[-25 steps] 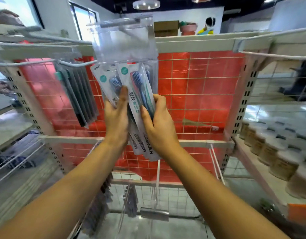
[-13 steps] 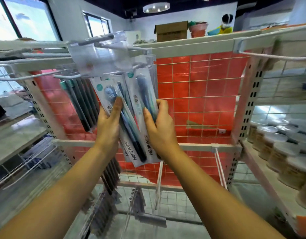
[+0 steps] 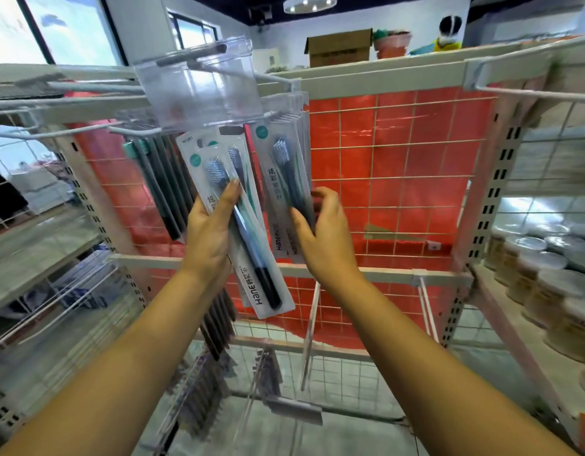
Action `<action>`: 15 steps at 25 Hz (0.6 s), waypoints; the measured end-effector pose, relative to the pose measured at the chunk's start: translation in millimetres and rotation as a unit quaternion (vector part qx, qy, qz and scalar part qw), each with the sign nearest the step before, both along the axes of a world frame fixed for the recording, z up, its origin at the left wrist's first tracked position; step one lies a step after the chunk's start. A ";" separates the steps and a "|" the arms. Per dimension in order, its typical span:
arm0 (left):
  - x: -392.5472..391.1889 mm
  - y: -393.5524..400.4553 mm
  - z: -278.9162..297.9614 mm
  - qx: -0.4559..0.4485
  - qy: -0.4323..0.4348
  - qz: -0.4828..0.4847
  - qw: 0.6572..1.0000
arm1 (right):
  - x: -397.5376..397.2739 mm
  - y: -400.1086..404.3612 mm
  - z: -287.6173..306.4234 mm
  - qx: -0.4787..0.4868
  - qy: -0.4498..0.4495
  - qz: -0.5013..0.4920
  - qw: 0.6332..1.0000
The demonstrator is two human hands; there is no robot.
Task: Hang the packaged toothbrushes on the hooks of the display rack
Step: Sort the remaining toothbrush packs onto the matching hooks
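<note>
Here, white toothbrush packs [image 3: 251, 232], blue bristles, tilted

windows [image 3: 64, 28] left | round ceiling lamp [image 3: 309, 2] | white wall [image 3: 399, 18] | dark ceiling [image 3: 235, 4]

I see open room right of the hanging toothbrush packs [image 3: 286, 192]: bare red grid panel [image 3: 399, 166] there, nothing in front of it as far as the right upright [image 3: 482, 205]. Above the packs, a clear plastic tag holder [image 3: 199, 90] on the hook [image 3: 199, 54] blocks approach from the front-top. Left of the packs, my left hand [image 3: 209, 232] w/ loose packs [image 3: 245, 232] fills the gap; further left, a row of dark brushes [image 3: 162, 179] crowds that side. My right hand [image 3: 320, 232] sits just right of the packs. Below them, a crossbar [image 3: 383, 274] and a slanted wire hook [image 3: 309, 330] stick out. Far right of the packs, jars [image 3: 548, 281] fill the side shelf.
</note>
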State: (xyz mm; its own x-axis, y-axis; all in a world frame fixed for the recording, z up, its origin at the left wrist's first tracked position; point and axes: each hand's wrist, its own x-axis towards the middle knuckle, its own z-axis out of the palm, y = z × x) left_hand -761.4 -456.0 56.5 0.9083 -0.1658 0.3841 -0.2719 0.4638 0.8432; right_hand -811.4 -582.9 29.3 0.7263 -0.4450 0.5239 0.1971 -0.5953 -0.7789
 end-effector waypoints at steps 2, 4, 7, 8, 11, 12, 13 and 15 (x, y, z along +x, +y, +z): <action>-1.8 4.8 -5.6 -0.022 0.026 0.007 0.999 | -13.2 6.4 -7.9 -0.064 -0.104 -0.065 0.990; -6.2 7.6 -9.9 -0.038 0.046 0.015 0.998 | -21.6 18.4 -15.0 -0.086 -0.120 0.021 0.989; -16.3 6.6 -8.9 -0.033 0.051 0.005 0.998 | -21.0 39.4 -9.7 0.075 0.030 0.225 0.971; -19.0 6.4 -6.4 -0.027 0.048 -0.004 0.998 | -18.3 42.4 -6.9 0.120 0.044 0.250 0.960; -24.4 7.9 1.5 -0.026 0.034 -0.019 0.999 | -16.0 44.8 0.8 0.167 0.004 0.264 0.950; -25.9 8.3 3.3 -0.031 0.028 -0.021 0.999 | -16.3 43.6 1.0 0.182 -0.007 0.273 0.945; -27.5 8.2 4.4 -0.035 0.024 -0.021 0.999 | -17.3 42.5 1.2 0.200 -0.011 0.286 0.937; -30.1 7.8 4.6 -0.041 0.026 -0.018 0.999 | -18.7 41.0 0.8 0.239 -0.012 0.295 0.925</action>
